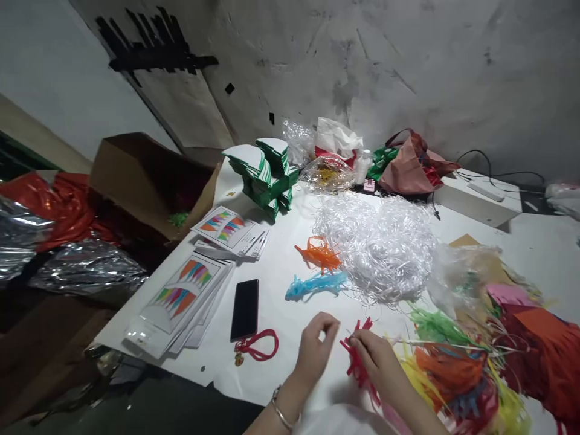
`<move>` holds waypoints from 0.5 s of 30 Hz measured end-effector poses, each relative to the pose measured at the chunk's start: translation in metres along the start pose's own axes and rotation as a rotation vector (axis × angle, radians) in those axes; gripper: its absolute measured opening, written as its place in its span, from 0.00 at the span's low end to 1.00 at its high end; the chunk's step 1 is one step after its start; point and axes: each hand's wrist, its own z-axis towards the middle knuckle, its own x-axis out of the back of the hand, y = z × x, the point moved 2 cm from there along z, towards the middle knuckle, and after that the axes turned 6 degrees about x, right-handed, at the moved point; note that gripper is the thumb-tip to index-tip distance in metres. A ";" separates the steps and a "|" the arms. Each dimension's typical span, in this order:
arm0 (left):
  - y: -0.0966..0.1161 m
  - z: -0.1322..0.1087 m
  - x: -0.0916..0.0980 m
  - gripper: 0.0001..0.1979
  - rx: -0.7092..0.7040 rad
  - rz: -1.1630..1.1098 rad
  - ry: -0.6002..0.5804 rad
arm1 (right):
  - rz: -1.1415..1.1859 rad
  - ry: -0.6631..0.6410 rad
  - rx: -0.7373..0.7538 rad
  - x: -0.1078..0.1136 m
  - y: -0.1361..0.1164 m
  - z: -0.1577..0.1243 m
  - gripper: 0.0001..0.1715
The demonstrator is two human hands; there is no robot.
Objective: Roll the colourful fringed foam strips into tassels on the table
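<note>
My right hand (372,348) is closed on a red paper tassel (357,364), whose cut strips stick out above and below the fingers. Close to its left, my left hand (316,345) is curled with thumb and forefinger pinched together; whatever lies between the tips is too fine to make out. Ahead of both hands lie a light blue tassel (316,284) and an orange tassel (319,254). A big tangle of white string (385,248) spreads behind them. To the right, beside my right forearm, sits a pile of colourful tassels (453,368) in green, orange, yellow and red.
On the left of the white table are a phone (244,309) with a red strap (267,345) and stacks of printed cards (181,296). Green-edged folded paper pieces (265,178) stand farther back. Bags (410,163) and a white box (480,199) line the wall. A cardboard box (131,175) adjoins the left edge.
</note>
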 end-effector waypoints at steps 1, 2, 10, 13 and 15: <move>-0.013 0.014 0.013 0.12 0.039 0.067 0.120 | 0.019 0.029 -0.030 -0.004 0.002 0.003 0.24; -0.027 0.029 0.027 0.11 0.084 0.121 0.226 | 0.033 0.047 -0.050 -0.007 0.006 0.005 0.25; -0.096 0.093 0.076 0.07 0.160 0.299 0.242 | 0.072 0.097 -0.144 -0.013 0.021 0.003 0.29; -0.079 0.084 0.067 0.09 0.070 0.299 0.157 | 0.072 0.122 -0.146 -0.008 0.013 0.007 0.28; -0.058 0.073 0.061 0.10 -0.015 0.288 0.099 | 0.069 0.178 -0.146 0.002 0.006 0.009 0.26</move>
